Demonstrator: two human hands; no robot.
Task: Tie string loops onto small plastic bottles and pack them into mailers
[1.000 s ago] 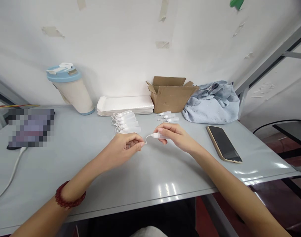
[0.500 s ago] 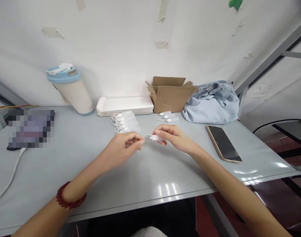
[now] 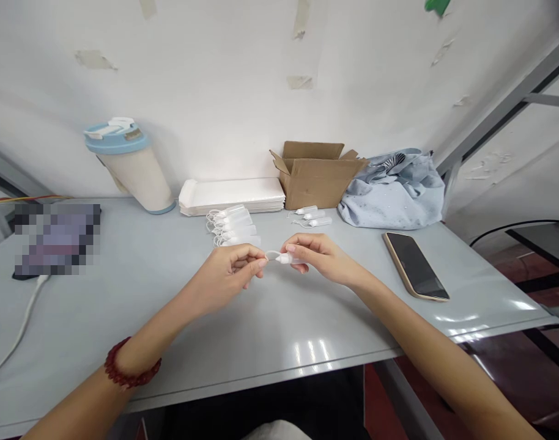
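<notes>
Over the middle of the table, my right hand (image 3: pixel 317 253) is closed around a small translucent white needle-tip bottle (image 3: pixel 287 259), its tip pointing left. A thin white strap arcs from the bottle's neck to my left hand (image 3: pixel 233 272), whose thumb and forefinger pinch its end. Those fingertips hide whatever sits at the strap's end, and they are close to the bottle's tip. Behind my left hand lies a row of several similar bottles (image 3: pixel 237 226), their looped straps facing left. A smaller group of bottles (image 3: pixel 314 215) lies beyond my right hand.
At the back stand a stack of white flat boxes (image 3: pixel 233 192), an open cardboard box (image 3: pixel 320 182) and a crumpled light-blue cloth (image 3: pixel 394 195). A blue-lidded tumbler (image 3: pixel 133 168) is at left. A phone (image 3: pixel 416 265) lies right; a cabled, blurred-out device (image 3: pixel 57 238) lies left.
The gap between the bottle's tip and my left fingertips has narrowed slightly, and the bottle sits a touch farther left and lower. Both hands keep their grips; the other things stay put.
</notes>
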